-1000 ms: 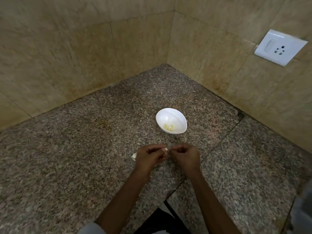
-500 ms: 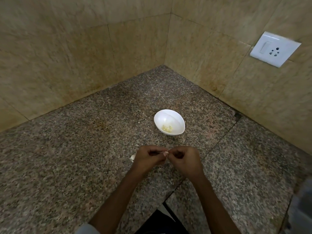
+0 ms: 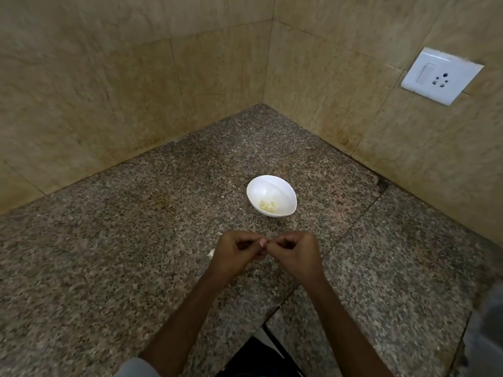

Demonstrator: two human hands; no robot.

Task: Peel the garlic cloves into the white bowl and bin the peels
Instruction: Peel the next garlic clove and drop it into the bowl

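A white bowl (image 3: pixel 275 186) sits on the speckled granite counter (image 3: pixel 114 248), with several peeled yellowish garlic cloves (image 3: pixel 268 205) in its bottom. Just in front of it my left hand (image 3: pixel 236 250) and my right hand (image 3: pixel 295 251) meet fingertip to fingertip above the counter, both pinched on a small garlic clove that is almost wholly hidden between the fingers. A bit of white garlic (image 3: pixel 211 252) peeps out on the counter at the left edge of my left hand.
Tan tiled walls close the counter into a corner behind the bowl. A white switch and socket plate (image 3: pixel 441 75) is on the right wall. The counter's front edge drops off near my forearms, with a dark gap (image 3: pixel 258 357) below.
The hands have stayed pinched together in the same spot before the bowl, with only slight finger shifts. The view has drifted a little.
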